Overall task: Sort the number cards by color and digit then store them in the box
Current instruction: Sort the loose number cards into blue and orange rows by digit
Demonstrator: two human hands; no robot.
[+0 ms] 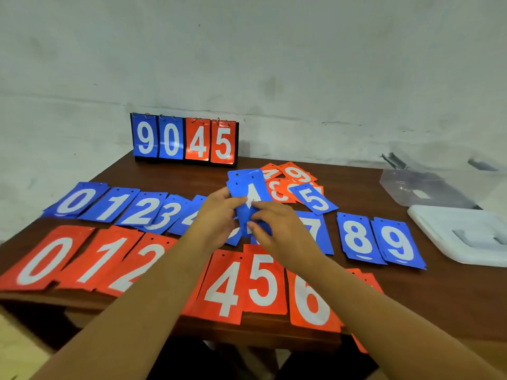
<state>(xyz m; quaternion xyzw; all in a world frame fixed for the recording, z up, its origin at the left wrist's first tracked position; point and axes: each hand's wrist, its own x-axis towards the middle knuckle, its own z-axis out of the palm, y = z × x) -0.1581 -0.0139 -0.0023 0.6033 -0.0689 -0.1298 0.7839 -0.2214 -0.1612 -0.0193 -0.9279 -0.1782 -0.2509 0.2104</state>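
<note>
Above the middle of the brown table [411, 292], my left hand [219, 215] and my right hand [274, 226] together pinch a small stack of blue cards [247, 187] whose top card shows a 4. A row of blue card piles runs across the table, from 0 [76, 200] to 9 [397, 242]. Nearer to me lies a row of red piles, from 0 [44, 259] to 6 [312, 300]. My arms hide some piles. Unsorted red cards and a blue 5 [315, 198] lie in a heap behind my hands.
A flip scoreboard [183, 139] reading 9 0 4 5 stands at the table's back edge against the wall. A clear plastic box [422, 187] sits at the far right, with its white lid [466, 234] lying flat in front of it.
</note>
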